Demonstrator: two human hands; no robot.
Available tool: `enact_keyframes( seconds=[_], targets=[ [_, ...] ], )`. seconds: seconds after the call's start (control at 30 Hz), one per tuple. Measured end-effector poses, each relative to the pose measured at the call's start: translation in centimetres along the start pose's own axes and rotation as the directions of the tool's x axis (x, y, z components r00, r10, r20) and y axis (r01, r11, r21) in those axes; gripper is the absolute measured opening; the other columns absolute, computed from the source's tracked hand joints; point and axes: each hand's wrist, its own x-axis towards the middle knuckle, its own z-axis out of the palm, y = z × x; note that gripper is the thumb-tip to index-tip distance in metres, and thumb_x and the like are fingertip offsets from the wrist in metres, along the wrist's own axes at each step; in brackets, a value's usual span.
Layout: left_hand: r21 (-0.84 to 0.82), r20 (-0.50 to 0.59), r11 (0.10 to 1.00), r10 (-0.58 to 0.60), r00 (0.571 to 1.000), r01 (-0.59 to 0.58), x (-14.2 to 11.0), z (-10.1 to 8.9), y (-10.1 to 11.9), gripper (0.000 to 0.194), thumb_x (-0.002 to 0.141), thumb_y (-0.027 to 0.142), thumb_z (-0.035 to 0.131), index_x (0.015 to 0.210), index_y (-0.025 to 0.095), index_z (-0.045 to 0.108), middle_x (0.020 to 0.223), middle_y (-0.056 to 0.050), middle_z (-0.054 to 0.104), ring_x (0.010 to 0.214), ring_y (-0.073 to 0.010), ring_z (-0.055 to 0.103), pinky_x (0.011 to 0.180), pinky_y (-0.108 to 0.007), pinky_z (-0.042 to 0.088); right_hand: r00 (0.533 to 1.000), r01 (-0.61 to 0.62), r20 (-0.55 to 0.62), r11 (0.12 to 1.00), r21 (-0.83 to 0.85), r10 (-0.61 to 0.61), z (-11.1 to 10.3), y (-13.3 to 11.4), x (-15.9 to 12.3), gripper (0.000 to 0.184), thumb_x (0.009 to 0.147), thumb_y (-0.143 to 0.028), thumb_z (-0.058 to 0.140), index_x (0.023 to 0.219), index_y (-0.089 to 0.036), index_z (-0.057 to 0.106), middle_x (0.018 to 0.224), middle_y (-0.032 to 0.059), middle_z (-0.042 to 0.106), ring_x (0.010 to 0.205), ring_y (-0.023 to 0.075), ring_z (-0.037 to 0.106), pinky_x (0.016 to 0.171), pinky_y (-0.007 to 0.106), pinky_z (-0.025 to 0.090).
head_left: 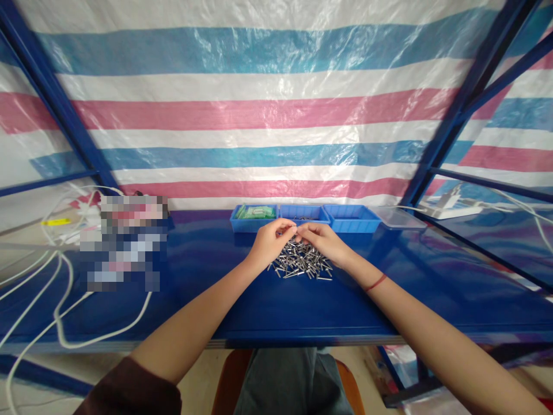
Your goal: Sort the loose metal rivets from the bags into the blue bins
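Observation:
A heap of small silver metal pins, perhaps rivets (305, 260), lies on the blue table. Just above its far side, my left hand (275, 237) and my right hand (318, 237) meet fingertip to fingertip. Both hands are closed in a pinch, and what sits between the fingers is too small to make out. Behind them stand three blue bins in a row. The left bin (235, 223) contains green and clear packets (257, 212). Partly hidden by my hands, the middle bin (325, 217) has some small metal pieces in it. The right bin (352, 225) is at the row's end.
A flat clear plastic lid (400, 218) lies right of the bins. White cables (64, 288) loop over the table's left side near a blurred-out patch. A white power strip (453, 208) is at the right. Blue frame posts (444, 124) and a striped sheet (259, 115) enclose the table.

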Motion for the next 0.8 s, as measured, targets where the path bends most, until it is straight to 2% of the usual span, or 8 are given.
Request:
enact_keyframes(
  seconds=[0.1,0.2,0.37,0.57,0.63,0.7,0.8],
  targets=[
    [0.022,-0.024,1.0,0.001,1.0,-0.001,0.0,-0.1,0.2,0.015,0.082,0.029,0.056,0.089,0.018,0.065,0.087,-0.002,0.07,0.079,-0.0146,0.064,0.072,-0.026,0.05,1.0,0.0,-0.012,0.999,0.053,0.001,0.0,-0.2,0.0,0.031,0.076,-0.046,0.057,0.072,-0.015,0.062,0.069,0.0018,0.064,0.06,0.0106,0.05,0.062,0.025,0.04],
    [0.029,-0.05,1.0,-0.008,0.999,0.01,0.1,-0.1,0.1,0.014,0.082,0.028,0.057,0.089,0.018,0.065,0.087,-0.003,0.07,0.08,-0.0149,0.064,0.073,-0.026,0.05,0.997,0.032,-0.079,0.992,0.122,-0.023,0.1,-0.1,0.1,0.031,0.07,-0.047,0.065,0.077,-0.016,0.061,0.072,0.0017,0.064,0.064,0.0116,0.053,0.065,0.027,0.043],
    [0.029,-0.004,0.999,-0.015,1.0,0.015,0.2,-0.2,-0.2,0.015,0.083,0.027,0.055,0.09,0.018,0.065,0.09,-0.003,0.07,0.083,-0.0151,0.064,0.076,-0.026,0.051,0.984,0.077,-0.169,0.985,0.153,-0.05,0.2,0.0,0.3,0.033,0.065,-0.045,0.07,0.08,-0.017,0.06,0.073,0.0019,0.063,0.068,0.0129,0.056,0.068,0.028,0.044],
    [0.038,0.135,0.999,-0.02,0.991,0.015,0.0,0.0,-0.1,0.023,0.088,0.032,0.047,0.09,0.018,0.064,0.088,-0.003,0.07,0.083,-0.0156,0.065,0.077,-0.027,0.051,0.974,0.159,-0.15,0.984,-0.085,-0.17,-0.3,-0.3,0.2,0.035,0.073,-0.05,0.062,0.063,-0.018,0.052,0.058,-0.0027,0.05,0.055,0.0101,0.043,0.053,0.025,0.036],
    [0.096,0.094,0.995,-0.019,0.995,0.01,0.0,0.0,-0.1,0.025,0.088,0.032,0.047,0.101,0.017,0.063,0.094,-0.004,0.07,0.086,-0.0163,0.064,0.075,-0.027,0.05,0.96,0.164,-0.198,0.971,-0.172,-0.197,-0.7,-0.3,0.7,0.036,0.077,-0.049,0.058,0.06,-0.018,0.05,0.055,-0.0032,0.047,0.053,0.01,0.041,0.052,0.025,0.034],
    [0.177,0.029,0.984,0.001,1.0,-0.006,0.0,-0.2,-0.2,0.029,0.087,0.03,0.048,0.112,0.017,0.059,0.099,-0.006,0.068,0.088,-0.0168,0.063,0.074,-0.027,0.05,0.928,0.159,-0.287,0.949,-0.274,-0.238,-1.4,-0.1,1.7,0.034,0.079,-0.046,0.056,0.061,-0.018,0.05,0.055,-0.0025,0.049,0.053,0.0108,0.043,0.054,0.025,0.035],
    [0.275,0.055,0.957,0.08,0.995,-0.092,0.1,-0.6,-0.3,0.026,0.087,0.026,0.047,0.108,0.017,0.061,0.094,-0.005,0.068,0.084,-0.0158,0.062,0.076,-0.027,0.049,0.875,0.134,-0.364,0.882,-0.452,-0.32,-2.7,0.4,4.0,0.028,0.081,-0.04,0.054,0.066,-0.017,0.055,0.06,0.0004,0.056,0.057,0.0129,0.049,0.059,0.026,0.038]
  ],
)
